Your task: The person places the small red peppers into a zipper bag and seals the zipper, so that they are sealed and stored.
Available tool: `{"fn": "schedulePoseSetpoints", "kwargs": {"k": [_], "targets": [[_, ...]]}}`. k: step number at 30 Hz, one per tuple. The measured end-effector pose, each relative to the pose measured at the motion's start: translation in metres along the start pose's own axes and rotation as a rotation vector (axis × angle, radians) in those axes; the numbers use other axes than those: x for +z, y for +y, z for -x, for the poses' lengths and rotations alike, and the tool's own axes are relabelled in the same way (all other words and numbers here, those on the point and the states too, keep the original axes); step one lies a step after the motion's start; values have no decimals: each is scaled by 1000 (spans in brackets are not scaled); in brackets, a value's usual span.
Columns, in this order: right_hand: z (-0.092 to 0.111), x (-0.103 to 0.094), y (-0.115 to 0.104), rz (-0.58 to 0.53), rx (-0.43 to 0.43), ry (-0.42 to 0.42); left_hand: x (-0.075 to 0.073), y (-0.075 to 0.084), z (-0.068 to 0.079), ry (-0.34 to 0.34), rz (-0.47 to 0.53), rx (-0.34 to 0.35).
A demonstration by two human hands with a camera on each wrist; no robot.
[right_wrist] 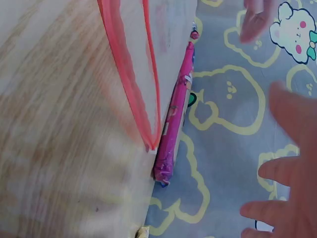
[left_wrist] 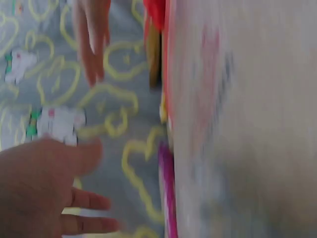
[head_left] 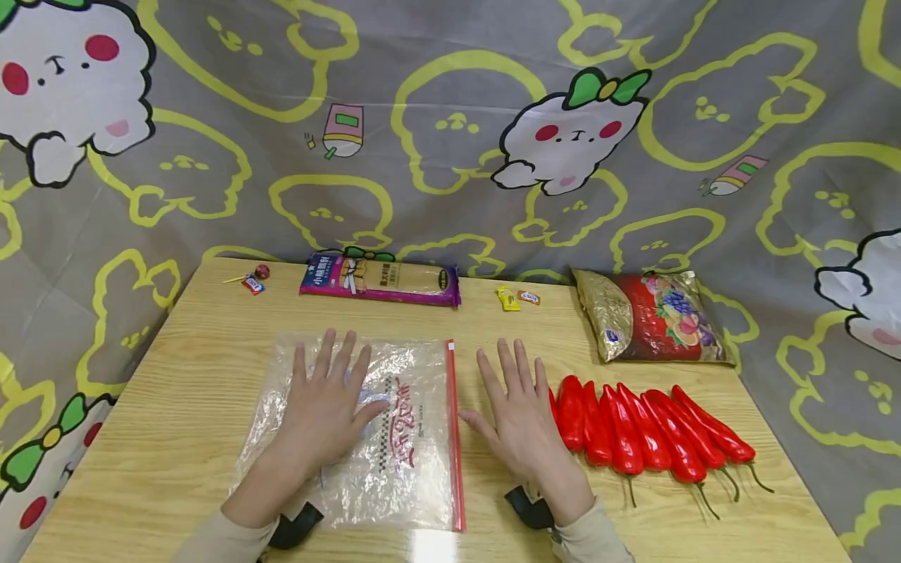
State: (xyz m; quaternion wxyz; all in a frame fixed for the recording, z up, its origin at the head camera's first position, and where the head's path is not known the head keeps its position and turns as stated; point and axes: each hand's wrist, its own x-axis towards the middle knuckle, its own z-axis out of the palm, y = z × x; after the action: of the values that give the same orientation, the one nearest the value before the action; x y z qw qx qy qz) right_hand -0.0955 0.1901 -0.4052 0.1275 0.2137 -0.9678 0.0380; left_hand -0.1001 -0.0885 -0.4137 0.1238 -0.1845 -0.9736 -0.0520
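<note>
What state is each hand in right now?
Left hand: open, holding nothing, over the plastic bag.
Right hand: open, holding nothing.

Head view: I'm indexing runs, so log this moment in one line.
left hand: spread, over bag | right hand: spread, between bag and peppers | bag: on table

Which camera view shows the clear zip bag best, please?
The head view: it frames nearly all of the zip bag, with its red strip and print sharp. The left wrist view shows it blurred; the right wrist view shows mainly its red strip, the rest cropped.
</note>
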Motion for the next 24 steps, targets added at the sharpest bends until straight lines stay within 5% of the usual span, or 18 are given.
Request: {"fn": "schedulePoseSetpoints", "kwargs": {"k": [5,8,12,18,24], "targets": [[-2,-7,2,-41,-54,150,4,45,-11,11,224,79],[-2,-10,2,-86,-77,250,13,72,-24,-65,311,96],[-1,-14,1,-107,-80,301,30,95,-41,-179,298,36],[1,-20,0,-102,-79,319,45,105,-49,-325,255,-73],[1,-22,-2,-146,-79,309,46,94,-49,-290,352,-53]]}}
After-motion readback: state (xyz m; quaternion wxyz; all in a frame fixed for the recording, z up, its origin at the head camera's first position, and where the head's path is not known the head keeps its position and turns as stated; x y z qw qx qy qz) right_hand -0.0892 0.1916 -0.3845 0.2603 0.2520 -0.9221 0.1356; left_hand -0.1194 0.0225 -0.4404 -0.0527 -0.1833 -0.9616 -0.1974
